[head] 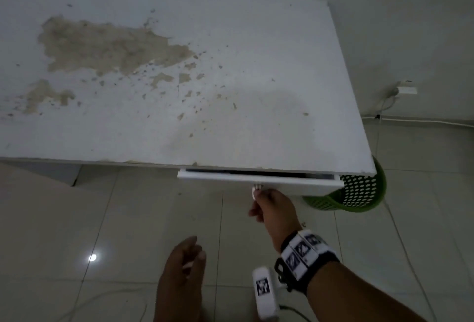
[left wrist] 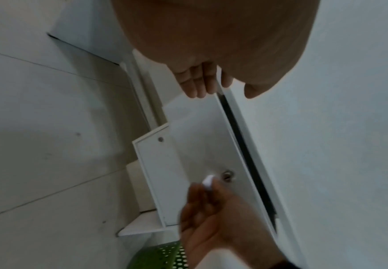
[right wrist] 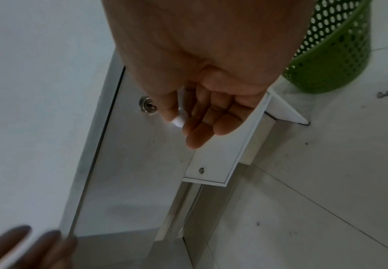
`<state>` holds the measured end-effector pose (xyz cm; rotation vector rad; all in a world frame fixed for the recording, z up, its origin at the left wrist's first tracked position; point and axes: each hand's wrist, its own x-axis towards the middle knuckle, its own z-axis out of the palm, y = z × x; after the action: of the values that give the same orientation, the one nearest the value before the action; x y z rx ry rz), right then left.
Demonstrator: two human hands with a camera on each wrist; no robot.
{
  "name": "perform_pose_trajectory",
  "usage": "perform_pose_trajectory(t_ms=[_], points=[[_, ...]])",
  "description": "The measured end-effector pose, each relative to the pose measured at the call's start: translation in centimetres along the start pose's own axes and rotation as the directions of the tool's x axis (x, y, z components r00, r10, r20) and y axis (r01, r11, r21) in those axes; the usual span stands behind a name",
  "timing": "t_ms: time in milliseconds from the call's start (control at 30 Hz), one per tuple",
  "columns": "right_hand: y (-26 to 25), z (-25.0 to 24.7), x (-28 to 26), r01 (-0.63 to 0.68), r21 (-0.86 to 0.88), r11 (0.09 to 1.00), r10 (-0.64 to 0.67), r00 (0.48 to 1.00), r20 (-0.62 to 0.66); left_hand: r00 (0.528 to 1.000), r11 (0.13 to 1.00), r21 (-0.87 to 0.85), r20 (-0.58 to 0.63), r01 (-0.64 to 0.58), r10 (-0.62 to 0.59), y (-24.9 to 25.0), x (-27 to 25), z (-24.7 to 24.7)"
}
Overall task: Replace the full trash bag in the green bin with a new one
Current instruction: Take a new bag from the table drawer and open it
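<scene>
The green perforated bin stands on the floor under the desk's right front corner; its inside is hidden. A white drawer under the desk top sticks out a little, with a dark gap behind its front. My right hand pinches the drawer's small white knob between thumb and forefinger, beside a metal keyhole. My left hand hovers open and holds nothing, lower left of the drawer. No trash bag shows.
The white desk top has large patches of peeled, brownish surface. A wall socket with a plug feeds a cable running down across the tiled floor past the bin. A second, smaller white drawer front sits below the first.
</scene>
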<state>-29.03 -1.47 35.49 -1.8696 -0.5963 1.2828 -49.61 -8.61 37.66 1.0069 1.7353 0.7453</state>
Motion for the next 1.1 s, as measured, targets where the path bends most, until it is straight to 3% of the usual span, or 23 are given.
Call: perform_pose_trajectory(t_ms=[67, 133, 333, 433, 567, 633, 733, 800, 933, 1100], points=[[1.0, -0.4, -1.9, -0.047, 0.031, 0.998, 0.047, 0.999, 0.016, 0.979, 0.98, 0.074, -0.064, -0.187, 0.192, 2.5, -0.1, 0.0], [1.9, -0.8, -3.6, -0.098, 0.072, 0.993, 0.095, 0.995, 0.041, 0.965, 0.966, 0.064, -0.056, -0.251, 0.255, 4.7, -0.1, 0.3], [5.0, -0.8, -5.4, -0.22, 0.089, 0.971, 0.213, 0.973, 0.09, 0.972, 0.97, 0.124, 0.137, -0.207, 0.19, 7.4, 1.8, 2.8], [5.8, -0.9, -5.5, -0.212, 0.074, 0.975, 0.205, 0.975, 0.087, 0.955, 0.95, 0.247, 0.27, -0.19, 0.12, 8.4, 2.8, 4.4], [6.1, -1.0, -5.2, -0.189, 0.057, 0.98, 0.184, 0.98, 0.078, 0.936, 0.955, 0.274, 0.353, -0.11, 0.007, 9.6, 4.4, 6.9], [6.2, -1.0, -5.1, -0.181, 0.045, 0.982, 0.177, 0.98, 0.088, 0.935, 0.938, 0.332, 0.353, -0.1, -0.025, 9.5, 5.6, 8.2], [6.5, -1.0, -4.9, -0.181, 0.056, 0.982, 0.176, 0.981, 0.083, 0.965, 0.87, 0.485, 0.259, -0.084, -0.051, 8.6, 7.2, 9.4], [6.7, -1.0, -4.9, -0.168, 0.046, 0.985, 0.164, 0.983, 0.081, 0.96, 0.826, 0.554, 0.273, -0.106, -0.06, 8.1, 7.7, 9.8], [6.8, -1.0, -5.0, -0.156, 0.054, 0.986, 0.152, 0.986, 0.072, 0.903, 0.777, 0.575, 0.429, -0.255, -0.021, 7.8, 8.1, 10.3], [6.2, -1.2, -5.6, -0.138, 0.113, 0.984, 0.129, 0.988, 0.084, 0.881, 0.872, 0.357, 0.446, -0.335, 0.156, 9.5, 6.0, 9.3]])
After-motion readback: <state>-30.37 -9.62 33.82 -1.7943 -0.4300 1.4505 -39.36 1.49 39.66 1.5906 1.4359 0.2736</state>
